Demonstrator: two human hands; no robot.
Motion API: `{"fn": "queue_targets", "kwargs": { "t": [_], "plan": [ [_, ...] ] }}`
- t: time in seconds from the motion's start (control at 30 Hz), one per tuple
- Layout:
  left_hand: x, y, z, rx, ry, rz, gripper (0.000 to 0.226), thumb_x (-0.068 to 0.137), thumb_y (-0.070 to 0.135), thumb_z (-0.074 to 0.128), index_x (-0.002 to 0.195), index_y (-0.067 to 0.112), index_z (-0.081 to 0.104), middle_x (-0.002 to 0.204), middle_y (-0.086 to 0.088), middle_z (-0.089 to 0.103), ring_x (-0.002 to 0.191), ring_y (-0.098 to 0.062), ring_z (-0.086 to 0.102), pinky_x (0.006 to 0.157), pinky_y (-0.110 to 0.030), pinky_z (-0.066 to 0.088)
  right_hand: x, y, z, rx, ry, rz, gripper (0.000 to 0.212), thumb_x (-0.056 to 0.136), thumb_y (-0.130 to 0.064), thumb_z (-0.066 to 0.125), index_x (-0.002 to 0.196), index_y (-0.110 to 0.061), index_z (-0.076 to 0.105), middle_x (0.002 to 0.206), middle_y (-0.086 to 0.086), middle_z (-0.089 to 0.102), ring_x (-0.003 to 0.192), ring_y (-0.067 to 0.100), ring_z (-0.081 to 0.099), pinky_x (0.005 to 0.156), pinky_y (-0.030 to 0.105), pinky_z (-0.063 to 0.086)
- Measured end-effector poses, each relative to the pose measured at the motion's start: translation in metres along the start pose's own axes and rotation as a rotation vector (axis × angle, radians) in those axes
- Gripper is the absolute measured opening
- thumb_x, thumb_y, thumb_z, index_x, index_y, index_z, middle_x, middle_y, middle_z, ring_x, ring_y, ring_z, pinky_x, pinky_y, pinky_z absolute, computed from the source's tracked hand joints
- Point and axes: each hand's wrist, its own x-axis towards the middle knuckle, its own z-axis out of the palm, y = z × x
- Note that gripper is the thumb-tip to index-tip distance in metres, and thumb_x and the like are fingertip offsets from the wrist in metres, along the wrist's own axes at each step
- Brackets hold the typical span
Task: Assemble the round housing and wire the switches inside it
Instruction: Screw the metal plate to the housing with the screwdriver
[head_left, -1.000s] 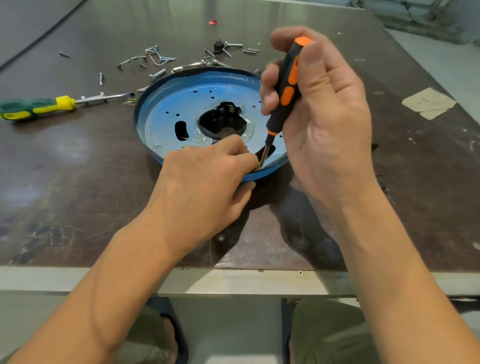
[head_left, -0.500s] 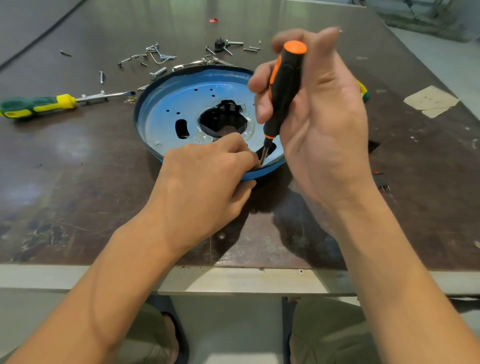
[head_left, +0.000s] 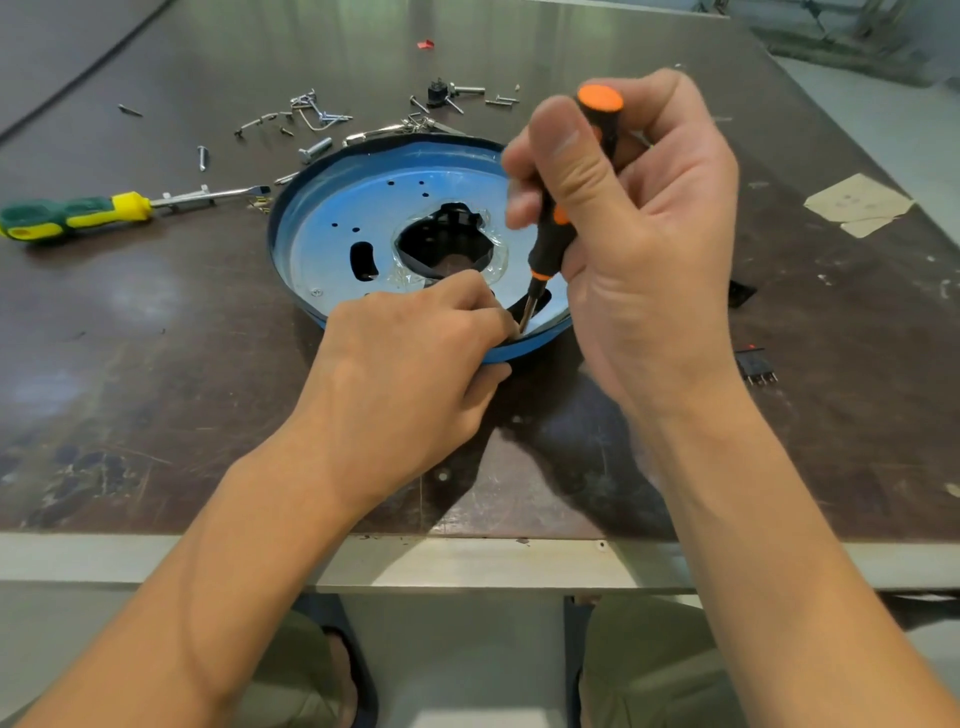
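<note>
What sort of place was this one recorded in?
Most likely a workshop or assembly bench: a scuffed dark table strewn with loose screws, a green-and-yellow screwdriver lying by, and a round blue housing that the right hand works on with an orange-and-black screwdriver.

right hand (head_left: 649, 249) regripped, screwdriver (head_left: 553, 244) turned upright, thumb across handle
</note>
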Motion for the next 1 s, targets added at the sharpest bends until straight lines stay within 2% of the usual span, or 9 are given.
{"fn": "queue_targets", "kwargs": {
  "t": [0.1, 0.2, 0.27, 0.5, 0.63, 0.73, 0.87, 0.93, 1.0],
  "plan": [
    [0.000, 0.000, 0.000, 0.004, -0.003, 0.008, 0.028, 0.091, 0.044, 0.059, 0.114, 0.031, 0.067, 0.115, 0.013, 0.061, 0.082, -0.018, 0.066, 0.059, -0.037, 0.054, 0.003, 0.001, -0.005, 0.006, -0.036, 0.040, 0.004, 0.102, -0.011, 0.047, 0.100, -0.008, 0.048, 0.080, 0.012, 0.058, 0.062, 0.021, 0.050, 0.062, 0.032, 0.043],
    [0.000, 0.000, 0.001, 0.000, 0.004, 0.003, 0.026, 0.091, 0.043, 0.060, 0.111, 0.030, 0.068, 0.114, 0.013, 0.061, 0.082, -0.018, 0.066, 0.059, -0.037, 0.054, 0.002, 0.001, -0.008, 0.074, -0.067, 0.073, 0.029, 0.108, -0.016, 0.027, 0.113, -0.003, 0.052, 0.084, 0.009, 0.061, 0.070, 0.022, 0.050, 0.066, 0.035, 0.042],
    [0.000, 0.000, 0.001, 0.000, 0.005, 0.000, 0.025, 0.090, 0.043, 0.060, 0.110, 0.030, 0.068, 0.113, 0.013, 0.061, 0.082, -0.019, 0.065, 0.059, -0.037, 0.054, 0.002, 0.000, -0.009, 0.065, -0.066, 0.086, 0.031, 0.109, -0.013, 0.028, 0.113, 0.000, 0.056, 0.086, 0.003, 0.064, 0.075, 0.021, 0.053, 0.067, 0.033, 0.046],
    [0.000, 0.001, 0.000, -0.015, 0.013, -0.007, 0.027, 0.090, 0.042, 0.062, 0.112, 0.029, 0.071, 0.112, 0.014, 0.063, 0.081, -0.018, 0.067, 0.058, -0.035, 0.054, 0.003, 0.000, -0.007, 0.029, -0.081, 0.076, 0.022, 0.105, -0.009, 0.040, 0.108, 0.003, 0.058, 0.091, 0.013, 0.065, 0.079, 0.024, 0.065, 0.075, 0.036, 0.052],
    [0.001, 0.001, -0.001, -0.013, 0.007, 0.001, 0.026, 0.089, 0.042, 0.063, 0.110, 0.028, 0.071, 0.111, 0.013, 0.064, 0.080, -0.017, 0.066, 0.056, -0.033, 0.053, 0.003, 0.000, -0.009, 0.053, -0.006, 0.034, 0.001, 0.098, -0.003, 0.053, 0.098, -0.002, 0.053, 0.081, 0.010, 0.064, 0.072, 0.026, 0.066, 0.067, 0.038, 0.051],
    [0.001, 0.001, 0.000, 0.003, 0.001, 0.005, 0.024, 0.088, 0.042, 0.064, 0.107, 0.028, 0.071, 0.110, 0.013, 0.064, 0.078, -0.017, 0.066, 0.053, -0.029, 0.048, 0.003, 0.000, -0.013, 0.058, 0.033, 0.028, 0.013, 0.095, 0.000, 0.058, 0.095, -0.006, 0.047, 0.078, 0.010, 0.063, 0.067, 0.025, 0.064, 0.063, 0.035, 0.051],
    [0.001, 0.001, -0.001, -0.003, 0.004, -0.005, 0.023, 0.088, 0.042, 0.064, 0.107, 0.030, 0.070, 0.109, 0.013, 0.064, 0.077, -0.018, 0.066, 0.051, -0.027, 0.044, 0.003, 0.002, -0.011, 0.033, -0.039, 0.065, 0.003, 0.101, -0.011, 0.048, 0.102, -0.010, 0.046, 0.078, 0.008, 0.055, 0.065, 0.018, 0.051, 0.060, 0.032, 0.042],
    [0.001, 0.000, 0.000, 0.001, 0.006, -0.001, 0.024, 0.088, 0.042, 0.064, 0.107, 0.029, 0.070, 0.110, 0.013, 0.064, 0.078, -0.018, 0.066, 0.052, -0.028, 0.046, 0.002, 0.001, -0.011, 0.036, -0.084, 0.059, 0.020, 0.106, -0.017, 0.034, 0.112, -0.007, 0.050, 0.082, 0.010, 0.057, 0.070, 0.020, 0.049, 0.062, 0.035, 0.040],
    [0.001, 0.000, 0.001, 0.000, 0.011, -0.002, 0.025, 0.089, 0.043, 0.062, 0.110, 0.030, 0.069, 0.111, 0.013, 0.063, 0.080, -0.018, 0.066, 0.054, -0.032, 0.051, 0.003, 0.002, -0.014, 0.029, -0.117, 0.050, 0.025, 0.108, -0.012, 0.032, 0.119, -0.002, 0.051, 0.089, 0.013, 0.061, 0.079, 0.024, 0.051, 0.067, 0.038, 0.042]
  ]
}}
